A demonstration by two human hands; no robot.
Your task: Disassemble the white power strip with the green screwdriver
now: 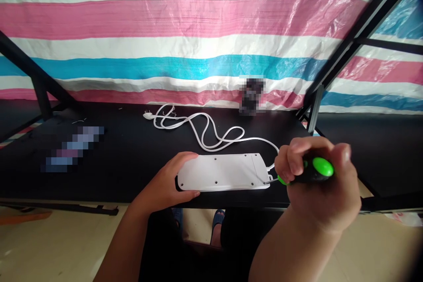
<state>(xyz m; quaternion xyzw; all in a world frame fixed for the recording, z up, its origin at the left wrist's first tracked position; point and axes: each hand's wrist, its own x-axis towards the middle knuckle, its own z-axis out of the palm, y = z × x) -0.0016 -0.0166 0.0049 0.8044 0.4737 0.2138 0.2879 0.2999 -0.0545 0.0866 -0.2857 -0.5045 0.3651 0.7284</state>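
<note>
A white power strip (pixel 228 172) lies on the black table with several screw holes in the face that is turned up. My left hand (pixel 175 176) grips its left end, thumb on the near edge and fingers on the far edge. Wrapped around a black and green screwdriver (pixel 307 171), my right hand (pixel 325 189) is at the strip's right end. The screwdriver's thin shaft slants to the left, its tip at the lower right of the strip; whether it sits in a hole I cannot tell. A white cord (pixel 211 141) leaves the right end.
The cord loops behind the strip to a white plug (pixel 148 115). Blurred objects are at the left of the black table (pixel 132 163) and at its back edge. Black metal frame bars (pixel 343 48) rise at both sides before a striped plastic sheet (pixel 185 22).
</note>
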